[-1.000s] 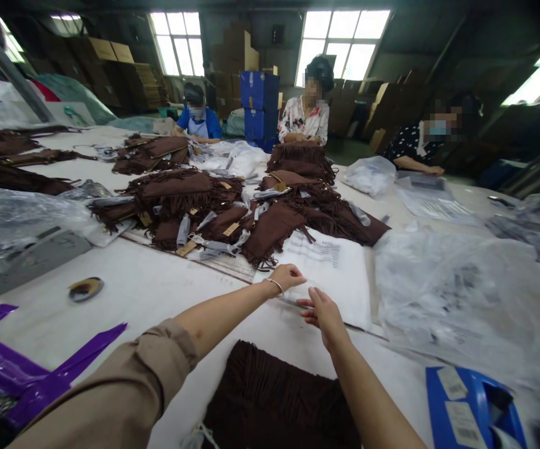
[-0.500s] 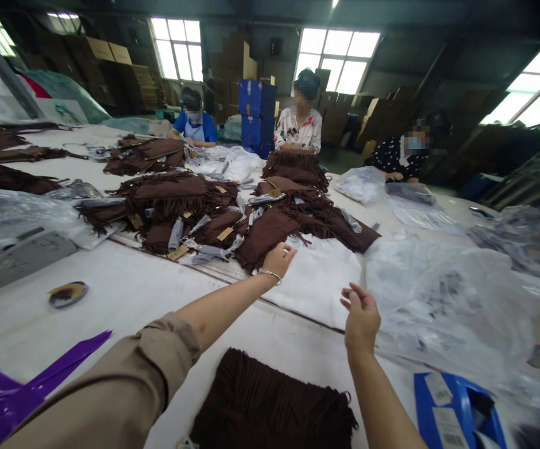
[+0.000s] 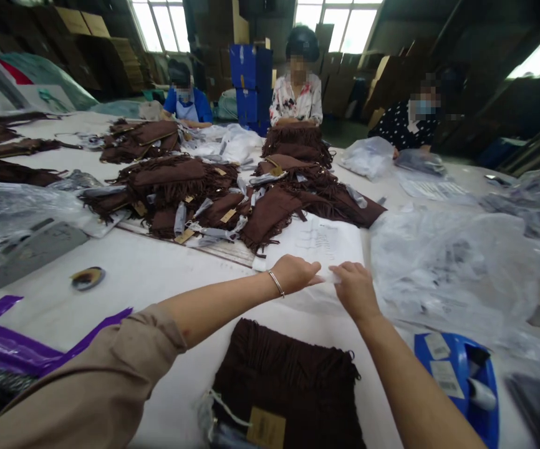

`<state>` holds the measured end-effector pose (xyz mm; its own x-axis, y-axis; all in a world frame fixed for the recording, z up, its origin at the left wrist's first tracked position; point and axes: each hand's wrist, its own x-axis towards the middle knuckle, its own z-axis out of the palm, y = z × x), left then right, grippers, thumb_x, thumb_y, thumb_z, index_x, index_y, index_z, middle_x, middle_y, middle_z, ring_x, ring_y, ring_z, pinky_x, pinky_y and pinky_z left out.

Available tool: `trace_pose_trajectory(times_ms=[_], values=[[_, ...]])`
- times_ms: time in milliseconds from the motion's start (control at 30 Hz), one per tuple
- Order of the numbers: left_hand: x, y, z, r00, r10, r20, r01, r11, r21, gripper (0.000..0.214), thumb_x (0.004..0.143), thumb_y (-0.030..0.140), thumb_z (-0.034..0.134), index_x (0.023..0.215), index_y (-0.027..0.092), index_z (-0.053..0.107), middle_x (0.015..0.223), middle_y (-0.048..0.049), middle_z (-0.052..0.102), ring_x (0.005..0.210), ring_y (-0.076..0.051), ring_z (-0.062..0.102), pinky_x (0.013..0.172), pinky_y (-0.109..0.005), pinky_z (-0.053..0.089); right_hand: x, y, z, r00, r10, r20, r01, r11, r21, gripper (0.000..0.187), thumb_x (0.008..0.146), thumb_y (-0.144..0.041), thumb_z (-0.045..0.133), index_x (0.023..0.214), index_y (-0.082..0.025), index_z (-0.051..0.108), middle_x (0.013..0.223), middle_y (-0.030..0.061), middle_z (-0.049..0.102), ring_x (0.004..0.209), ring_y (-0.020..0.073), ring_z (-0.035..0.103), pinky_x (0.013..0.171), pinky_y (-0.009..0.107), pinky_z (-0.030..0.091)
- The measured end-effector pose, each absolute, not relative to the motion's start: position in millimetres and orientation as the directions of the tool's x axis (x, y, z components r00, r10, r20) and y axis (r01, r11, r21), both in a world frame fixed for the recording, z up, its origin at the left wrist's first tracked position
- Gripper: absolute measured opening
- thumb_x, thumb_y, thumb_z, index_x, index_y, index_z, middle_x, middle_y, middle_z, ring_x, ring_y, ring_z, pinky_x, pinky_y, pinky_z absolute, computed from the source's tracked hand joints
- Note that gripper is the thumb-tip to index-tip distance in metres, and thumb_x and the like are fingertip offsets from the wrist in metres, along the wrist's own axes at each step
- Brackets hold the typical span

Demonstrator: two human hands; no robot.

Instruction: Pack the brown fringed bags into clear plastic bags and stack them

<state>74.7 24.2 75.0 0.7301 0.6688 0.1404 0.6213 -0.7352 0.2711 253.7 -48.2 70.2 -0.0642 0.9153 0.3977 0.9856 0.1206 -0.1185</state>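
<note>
Plastic bag (image 3: 314, 240) on the surface (image 3: 158, 268), beyond the brown fringed piece (image 3: 293, 374); near edge apparently pinched between nearly closed fingertips of left grip (image 3: 293, 274) and right grip (image 3: 356, 288); liable to tear if tugged unevenly.

Single view, head-worn: the camera faced forward and down across the table (image 3: 146, 262), seen obliquely. The left hand (image 3: 297, 274) and right hand (image 3: 355, 288) lay close, just below the frame's centre; the fringed cloth (image 3: 289, 368) lay nearer, at the bottom; the windows (image 3: 340, 26) stood farthest off, along the top edge.
</note>
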Motion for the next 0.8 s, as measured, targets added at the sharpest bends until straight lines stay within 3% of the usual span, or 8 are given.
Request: trace_pose_trajectory(times_ms=[167, 267, 367, 467, 533, 600, 700, 800], values=[[27, 22, 81, 0.553, 0.833, 0.026, 0.794, -0.536, 0.288, 0.015, 0.082, 0.015, 0.048, 0.086, 0.011, 0.062, 0.08, -0.017, 0.066, 0.087, -0.029, 0.062, 0.079, -0.041, 0.042, 271, -100, 69, 0.013, 0.913, 0.407, 0.992, 0.038, -0.118, 0.039, 0.076, -0.014, 0.047, 0.112, -0.019, 0.061, 0.084, 0.0076, 0.057, 0.087, 0.0241, 0.047, 0.085, 0.039, 0.038], [-16, 14, 78, 0.379, 0.923, 0.063, 0.86, -0.376, 0.344, 0.022, 0.084, 0.016, 0.042, 0.094, 0.009, 0.06, 0.089, -0.0202, 0.064, 0.096, -0.034, 0.059, 0.083, -0.048, 0.039, 272, -156, 65, 0.153, 0.859, 0.488, 0.972, -0.042, -0.23, 0.042, 0.075, -0.013, 0.042, 0.112, -0.019, 0.061, 0.095, 0.0078, 0.059, 0.094, 0.0238, 0.049, 0.091, 0.041, 0.036], [-43, -16, 67, 0.247, 0.967, 0.055, 0.856, -0.245, 0.456, 0.029, 0.089, 0.026, 0.036, 0.095, 0.011, 0.06, 0.088, -0.0166, 0.064, 0.095, -0.031, 0.059, 0.081, -0.044, 0.043, 270, -200, 49, 0.448, 0.774, 0.448, 0.814, -0.144, -0.563, 0.044, 0.074, -0.014, 0.044, 0.114, -0.02, 0.06, 0.113, 0.0067, 0.057, 0.107, 0.0238, 0.048, 0.099, 0.043, 0.032], [-38, -48, 54, 0.23, 0.973, -0.027, 0.781, -0.168, 0.601, 0.04, 0.093, 0.035, 0.026, 0.092, 0.013, 0.06, 0.074, -0.0092, 0.066, 0.071, -0.02, 0.064, 0.066, -0.03, 0.048, 269, -217, 28, 0.767, 0.633, 0.103, 0.236, -0.129, -0.963, 0.046, 0.067, -0.018, 0.056, 0.113, -0.025, 0.058, 0.104, 0.0027, 0.059, 0.09, 0.0181, 0.056, 0.082, 0.037, 0.047], [-21, -57, 47, 0.263, 0.958, -0.114, 0.652, -0.089, 0.753, 0.045, 0.095, 0.038, 0.021, 0.099, 0.013, 0.058, 0.071, -0.007, 0.066, 0.058, -0.014, 0.063, 0.054, -0.023, 0.047, 271, -214, 18, 0.788, 0.611, -0.078, -0.058, -0.054, -0.997, 0.042, 0.067, -0.023, 0.058, 0.109, -0.026, 0.057, 0.095, 0.0007, 0.06, 0.072, 0.0131, 0.057, 0.065, 0.03, 0.052], [2, -54, 43, 0.355, 0.9, -0.252, 0.335, 0.129, 0.933, 0.039, 0.095, 0.035, 0.025, 0.107, 0.012, 0.053, 0.08, -0.0088, 0.068, 0.062, -0.012, 0.065, 0.055, -0.02, 0.049, 272, -208, 12, 0.765, 0.635, -0.107, -0.121, -0.021, -0.992, 0.034, 0.073, -0.03, 0.053, 0.107, -0.026, 0.055, 0.095, 0.0012, 0.061, 0.07, 0.0121, 0.059, 0.061, 0.029, 0.054], [34, -34, 33, 0.552, 0.74, -0.384, -0.109, 0.52, 0.847, 0.025, 0.091, 0.018, 0.034, 0.106, 0.01, 0.052, 0.095, -0.0136, 0.067, 0.08, -0.013, 0.067, 0.073, -0.024, 0.053, 270, -200, 7, 0.705, 0.676, -0.214, -0.312, 0.025, -0.95, 0.032, 0.078, -0.033, 0.048, 0.109, -0.025, 0.053, 0.105, 0.0025, 0.06, 0.087, 0.0144, 0.062, 0.075, 0.035, 0.055], [45, -10, 15, 0.598, 0.667, -0.445, -0.093, 0.609, 0.788, 0.02, 0.085, 0.01, 0.039, 0.093, 0.006, 0.057, 0.093, -0.0165, 0.068, 0.084, -0.016, 0.067, 0.079, -0.031, 0.054, 260, -202, -4, 0.616, 0.712, -0.337, -0.475, -0.006, -0.88, 0.037, 0.077, -0.031, 0.05, 0.113, -0.023, 0.051, 0.112, 0.0033, 0.059, 0.099, 0.0155, 0.06, 0.089, 0.04, 0.05]])
